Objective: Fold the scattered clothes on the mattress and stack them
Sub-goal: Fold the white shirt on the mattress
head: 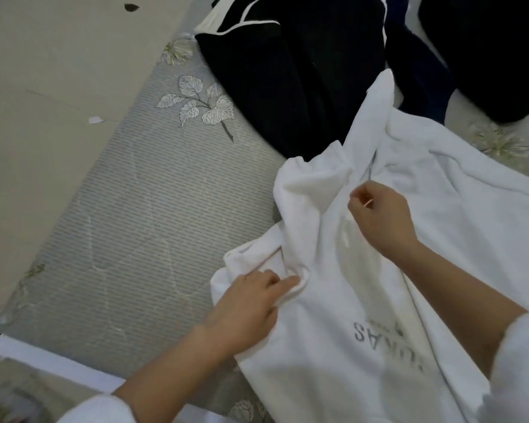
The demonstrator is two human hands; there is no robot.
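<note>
As we look down across the grey quilted mattress point(141, 209), which lies on a pale floor point(43, 71), we find the clothes gathered on its right half. The biggest of them is the white sweatshirt point(455, 239), spread loosely from the middle of the view to the right edge and rumpled along its left side, where a sleeve bunches up. Its far tip overlaps the black garment point(287, 71), which has thin white piping and lies crumpled at the top centre. Just to the right of that we see a navy garment point(419, 74), and beyond it another dark garment point(486, 56) in the top right corner.

Both our hands are on the white sweatshirt. Our right hand point(382, 215) is curled, its fingertips pinching a crease of cloth near the middle of the sweatshirt. Our left hand point(248, 306) lies lower and to the left, thumb and fingers nipping a fold at the bunched sleeve.

Grey lettering point(376, 331) is printed on the sweatshirt near our right forearm. A leaf print point(202, 102) marks the mattress cover. On the floor lie a white scrap point(95, 120) and a dark scrap point(131, 7).
</note>
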